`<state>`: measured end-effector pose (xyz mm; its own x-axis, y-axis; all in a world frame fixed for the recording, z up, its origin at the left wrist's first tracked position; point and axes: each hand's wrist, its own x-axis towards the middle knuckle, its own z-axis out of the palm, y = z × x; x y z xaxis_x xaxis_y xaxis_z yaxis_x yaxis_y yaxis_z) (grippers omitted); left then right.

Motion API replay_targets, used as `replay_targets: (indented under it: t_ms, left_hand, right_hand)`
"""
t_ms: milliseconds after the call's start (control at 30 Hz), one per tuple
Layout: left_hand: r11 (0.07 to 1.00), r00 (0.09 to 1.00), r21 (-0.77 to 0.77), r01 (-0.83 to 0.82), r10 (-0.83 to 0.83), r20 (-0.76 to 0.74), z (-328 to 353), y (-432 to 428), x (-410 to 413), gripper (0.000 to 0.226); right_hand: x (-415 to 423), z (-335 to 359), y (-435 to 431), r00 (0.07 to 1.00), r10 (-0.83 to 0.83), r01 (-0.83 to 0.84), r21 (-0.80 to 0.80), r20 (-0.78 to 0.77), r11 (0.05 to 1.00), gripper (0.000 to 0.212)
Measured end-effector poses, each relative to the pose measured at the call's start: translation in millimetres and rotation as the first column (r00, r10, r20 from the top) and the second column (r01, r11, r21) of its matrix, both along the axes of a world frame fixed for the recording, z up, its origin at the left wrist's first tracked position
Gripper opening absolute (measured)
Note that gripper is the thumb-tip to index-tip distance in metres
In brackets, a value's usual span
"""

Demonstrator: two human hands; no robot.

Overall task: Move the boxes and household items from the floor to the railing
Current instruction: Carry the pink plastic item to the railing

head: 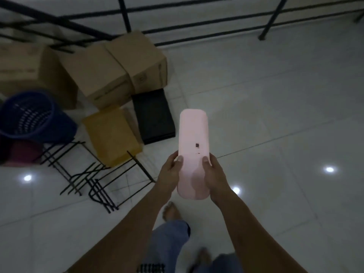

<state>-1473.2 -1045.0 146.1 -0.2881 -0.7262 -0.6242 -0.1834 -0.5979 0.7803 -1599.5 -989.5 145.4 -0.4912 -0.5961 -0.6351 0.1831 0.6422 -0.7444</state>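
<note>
Gripping pink box (193,138) by near end, with left hand (170,170) and right hand (213,172) curled round it, well short of the railing (126,14). Might tip forward and slip free, unsupported at far end.

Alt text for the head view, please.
The left hand and right hand hold a pale pink oblong item over a white tiled floor. Ahead left, cardboard boxes, a blue basket and black wire racks sit near a dark railing.
</note>
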Motion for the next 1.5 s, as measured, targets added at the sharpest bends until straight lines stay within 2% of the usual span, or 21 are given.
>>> replay_targets:
  t_ms: [167,333,500,667,767,1000,1200,1367,1500]
  left_hand:
    - [1.000,0.988,0.016,-0.008,0.005,0.153,-118.5,-44.9,-5.4,0.034]
    - [0.993,0.954,0.109,-0.042,0.007,0.299,-276.7,-60.0,7.7,0.037]
    - [0.985,0.929,0.144,-0.099,0.040,0.367,-400.1,-63.0,11.2,0.047]
    - [0.972,0.930,0.189,-0.138,0.061,0.362,-471.2,-70.5,4.8,0.060]
    - [0.968,0.931,0.196,-0.160,0.082,0.355,-495.0,-78.9,-0.1,0.060]
    - [0.972,0.947,0.174,-0.157,0.098,0.307,-514.7,-94.5,-7.3,0.042]
    - [0.978,0.953,0.135,-0.159,0.116,0.279,-528.2,-106.2,-5.8,0.051]
    - [0.978,0.951,0.149,-0.146,0.097,0.294,-488.4,-109.9,-14.4,0.046]
    - [0.984,0.929,0.142,-0.105,0.046,0.367,-421.9,-105.1,-21.9,0.055]
  right_hand:
    - [-15.1,-115.1,-61.2,0.970,0.243,-0.239,0.126,-0.015,0.963,0.036]
    - [-11.4,-286.6,-88.0,0.883,0.469,-0.461,0.229,0.021,0.857,0.035]
    - [-5.9,-405.8,-106.3,0.823,0.567,-0.536,0.363,0.024,0.762,0.045]
    - [-3.8,-479.3,-135.6,0.727,0.687,-0.620,0.423,-0.006,0.661,0.051]
    - [-2.7,-502.7,-154.3,0.685,0.729,-0.649,0.447,-0.008,0.615,0.052]
    - [1.3,-530.3,-174.8,0.623,0.782,-0.705,0.432,-0.004,0.563,0.064]
    - [-0.1,-539.6,-189.3,0.618,0.786,-0.728,0.393,0.020,0.562,0.075]
    - [-5.6,-509.8,-188.2,0.603,0.797,-0.748,0.369,0.033,0.551,0.084]
    - [-13.9,-439.9,-183.6,0.583,0.812,-0.759,0.367,0.016,0.538,0.088]
